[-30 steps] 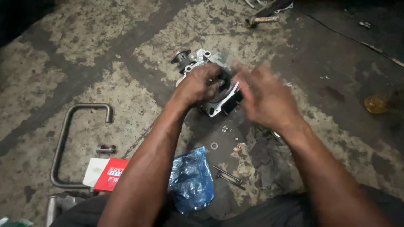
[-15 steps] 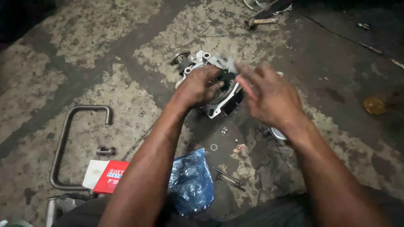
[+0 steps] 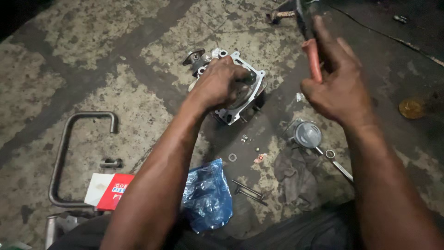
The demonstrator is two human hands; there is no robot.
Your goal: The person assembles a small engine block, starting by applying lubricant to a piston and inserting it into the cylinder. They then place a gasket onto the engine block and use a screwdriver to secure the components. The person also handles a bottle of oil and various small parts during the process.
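The aluminium cylinder head point(image 3: 240, 88) lies on the stained concrete floor point(image 3: 92, 51), and the left hand point(image 3: 221, 85) presses on its top with the fingers closed around a dark part. To the right of the head, the right hand point(image 3: 335, 85) is raised and holds tight a tool with a red handle point(image 3: 313, 59). Below the head lie a bent steel pipe point(image 3: 64, 153), a blue plastic bag point(image 3: 208, 194), a piston point(image 3: 308, 135) and a small washer point(image 3: 232, 157).

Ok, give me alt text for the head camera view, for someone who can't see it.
On a stained concrete floor, the person's left hand presses on a silver metal engine casting while the right hand lifts a red-handled tool. Nearby lie a crumpled blue plastic bag, a round silver piston and a bent metal pipe.
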